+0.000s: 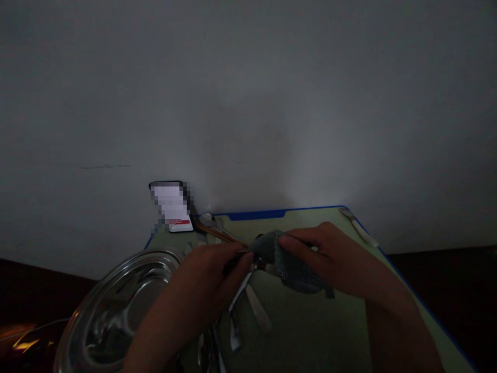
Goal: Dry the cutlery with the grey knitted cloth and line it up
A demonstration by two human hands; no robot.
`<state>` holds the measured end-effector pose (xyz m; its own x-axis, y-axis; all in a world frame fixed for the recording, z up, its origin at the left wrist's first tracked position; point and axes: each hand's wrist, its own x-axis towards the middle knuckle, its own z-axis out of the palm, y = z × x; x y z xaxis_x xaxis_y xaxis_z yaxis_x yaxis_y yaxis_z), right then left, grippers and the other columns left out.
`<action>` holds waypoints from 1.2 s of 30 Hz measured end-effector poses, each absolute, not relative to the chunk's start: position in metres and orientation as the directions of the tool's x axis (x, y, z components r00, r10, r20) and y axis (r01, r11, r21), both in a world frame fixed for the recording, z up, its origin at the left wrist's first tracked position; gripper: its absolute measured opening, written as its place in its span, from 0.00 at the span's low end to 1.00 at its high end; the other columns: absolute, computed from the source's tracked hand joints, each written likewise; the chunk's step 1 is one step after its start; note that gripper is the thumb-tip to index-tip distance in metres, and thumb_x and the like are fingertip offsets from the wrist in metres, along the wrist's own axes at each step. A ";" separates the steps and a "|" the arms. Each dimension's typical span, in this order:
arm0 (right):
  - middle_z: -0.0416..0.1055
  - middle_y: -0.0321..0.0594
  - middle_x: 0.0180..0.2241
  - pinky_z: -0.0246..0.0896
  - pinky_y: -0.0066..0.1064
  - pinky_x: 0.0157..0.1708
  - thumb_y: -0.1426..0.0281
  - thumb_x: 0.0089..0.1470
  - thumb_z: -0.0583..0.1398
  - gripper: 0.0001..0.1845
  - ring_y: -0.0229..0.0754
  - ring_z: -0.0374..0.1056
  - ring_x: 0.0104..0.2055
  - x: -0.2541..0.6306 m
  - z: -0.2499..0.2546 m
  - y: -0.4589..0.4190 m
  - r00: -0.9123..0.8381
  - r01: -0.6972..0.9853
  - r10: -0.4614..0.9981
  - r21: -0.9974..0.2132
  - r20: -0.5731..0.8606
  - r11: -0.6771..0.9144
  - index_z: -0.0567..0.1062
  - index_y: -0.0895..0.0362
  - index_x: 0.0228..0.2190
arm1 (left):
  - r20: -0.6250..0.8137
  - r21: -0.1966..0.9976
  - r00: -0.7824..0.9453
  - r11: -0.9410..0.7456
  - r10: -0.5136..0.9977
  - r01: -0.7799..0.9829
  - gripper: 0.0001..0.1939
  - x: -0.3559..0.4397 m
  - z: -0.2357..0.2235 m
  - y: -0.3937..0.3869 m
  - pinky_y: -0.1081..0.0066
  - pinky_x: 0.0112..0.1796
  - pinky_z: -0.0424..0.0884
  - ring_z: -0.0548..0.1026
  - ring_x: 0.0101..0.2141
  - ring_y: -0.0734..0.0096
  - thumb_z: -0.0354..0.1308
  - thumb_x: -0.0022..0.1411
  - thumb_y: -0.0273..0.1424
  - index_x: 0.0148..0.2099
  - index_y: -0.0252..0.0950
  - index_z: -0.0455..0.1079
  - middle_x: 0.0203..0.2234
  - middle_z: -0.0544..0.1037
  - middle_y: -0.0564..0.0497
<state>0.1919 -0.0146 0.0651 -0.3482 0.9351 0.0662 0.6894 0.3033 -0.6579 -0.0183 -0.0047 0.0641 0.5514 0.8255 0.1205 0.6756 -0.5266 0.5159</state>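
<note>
My left hand (pixel 215 274) is closed, pinching the end of a thin piece of cutlery whose kind I cannot make out. In my right hand (pixel 322 254) is a grey-green cloth (pixel 295 272), bunched up and meeting the fingertips of my left hand. The cloth hides the far end of the held piece. Below the hands, a light-handled utensil (pixel 259 309) and a metal one (pixel 235 331) lie on the pale green board. Behind my left hand rest a spoon (pixel 207 219) and brown chopsticks (pixel 217 231).
A shiny steel basin (pixel 77 316) stands at the left, partly behind my left forearm. A phone (pixel 171 204) with a lit screen leans against the wall. One fork (pixel 359 228) lies by the right edge of the blue-rimmed board (pixel 318 331). The light is dim.
</note>
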 end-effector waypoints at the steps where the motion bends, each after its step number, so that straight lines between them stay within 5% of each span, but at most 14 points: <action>1: 0.67 0.33 0.18 0.49 0.30 0.20 0.58 0.60 0.47 0.24 0.34 0.60 0.20 0.191 0.066 -0.016 -0.325 0.703 0.943 -0.649 0.072 0.292 0.72 0.56 0.21 | 0.128 0.505 0.554 -0.535 0.823 0.678 0.15 -0.017 0.064 -0.004 0.75 0.25 0.62 0.73 0.22 0.74 0.47 0.64 0.35 0.28 0.38 0.69 0.21 0.76 0.56; 4: 0.71 0.35 0.22 0.54 0.30 0.23 0.60 0.61 0.47 0.23 0.37 0.65 0.23 0.184 0.069 -0.023 -0.323 0.694 0.944 -0.662 0.065 0.283 0.74 0.55 0.25 | 0.157 0.496 0.553 -0.549 0.819 0.672 0.15 -0.015 0.063 -0.004 0.74 0.27 0.63 0.74 0.24 0.73 0.46 0.64 0.35 0.29 0.38 0.69 0.23 0.77 0.56; 7: 0.75 0.37 0.36 0.62 0.33 0.38 0.66 0.61 0.48 0.16 0.41 0.70 0.37 0.176 0.069 -0.029 -0.432 0.613 0.901 -0.718 0.045 0.330 0.74 0.52 0.41 | 0.168 0.496 0.533 -0.539 0.829 0.681 0.16 -0.015 0.062 -0.005 0.73 0.29 0.65 0.75 0.26 0.70 0.45 0.65 0.36 0.30 0.38 0.69 0.24 0.77 0.54; 11: 0.66 0.35 0.53 0.51 0.33 0.56 0.73 0.59 0.51 0.24 0.38 0.61 0.55 0.180 0.065 -0.033 -0.544 0.523 0.835 -0.744 0.082 0.415 0.61 0.48 0.56 | 0.155 0.509 0.500 -0.503 0.852 0.699 0.16 -0.016 0.063 -0.005 0.71 0.31 0.67 0.76 0.29 0.68 0.44 0.65 0.36 0.33 0.38 0.71 0.27 0.78 0.52; 14: 0.68 0.32 0.52 0.56 0.30 0.52 0.74 0.57 0.54 0.25 0.38 0.64 0.53 0.191 0.063 -0.031 -0.534 0.559 0.843 -0.720 0.066 0.411 0.63 0.45 0.54 | 0.155 0.508 0.473 -0.481 0.867 0.715 0.17 -0.015 0.064 -0.004 0.70 0.33 0.68 0.76 0.31 0.66 0.44 0.65 0.38 0.34 0.39 0.72 0.28 0.79 0.51; 18: 0.75 0.32 0.40 0.62 0.32 0.42 0.68 0.50 0.62 0.14 0.41 0.70 0.40 0.198 0.063 -0.027 -0.327 0.708 0.942 -0.639 0.082 0.301 0.74 0.48 0.41 | 0.144 0.495 0.440 -0.450 0.886 0.744 0.18 -0.016 0.062 -0.003 0.67 0.34 0.68 0.76 0.32 0.64 0.44 0.64 0.39 0.36 0.38 0.73 0.30 0.79 0.50; 24: 0.71 0.31 0.28 0.59 0.28 0.29 0.68 0.45 0.66 0.08 0.37 0.66 0.29 0.190 0.068 -0.028 -0.210 0.748 0.949 -0.586 0.236 0.311 0.71 0.52 0.27 | 0.166 0.528 0.416 -0.437 0.894 0.728 0.16 -0.017 0.061 -0.001 0.69 0.33 0.67 0.76 0.30 0.67 0.45 0.65 0.38 0.36 0.39 0.73 0.29 0.79 0.52; 29: 0.71 0.31 0.34 0.60 0.27 0.35 0.62 0.52 0.61 0.07 0.36 0.67 0.36 0.190 0.071 -0.033 -0.246 0.686 0.913 -0.607 0.324 0.400 0.72 0.50 0.33 | 0.187 0.582 0.431 -0.453 0.883 0.675 0.15 -0.016 0.065 -0.004 0.73 0.30 0.66 0.75 0.28 0.70 0.46 0.64 0.36 0.32 0.37 0.71 0.26 0.78 0.53; 33: 0.67 0.35 0.50 0.57 0.31 0.48 0.61 0.58 0.54 0.19 0.38 0.63 0.50 0.186 0.066 -0.033 -0.368 0.638 0.898 -0.638 0.241 0.432 0.63 0.49 0.50 | 0.231 0.641 0.422 -0.463 0.877 0.612 0.15 -0.019 0.067 -0.006 0.75 0.27 0.65 0.72 0.24 0.74 0.46 0.64 0.35 0.28 0.37 0.68 0.22 0.75 0.56; 36: 0.66 0.38 0.53 0.57 0.35 0.48 0.60 0.58 0.54 0.24 0.42 0.64 0.51 0.176 0.064 -0.032 -0.454 0.621 0.872 -0.638 0.183 0.456 0.58 0.51 0.55 | 0.275 0.649 0.403 -0.478 0.873 0.592 0.14 -0.020 0.068 -0.007 0.76 0.26 0.64 0.72 0.24 0.75 0.47 0.64 0.34 0.29 0.37 0.68 0.23 0.75 0.56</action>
<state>0.1762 -0.0322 0.0635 -0.4536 0.8723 0.1825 0.6208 0.4562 -0.6375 -0.0205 -0.0072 0.0682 0.4031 0.8728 0.2751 0.5919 -0.4779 0.6490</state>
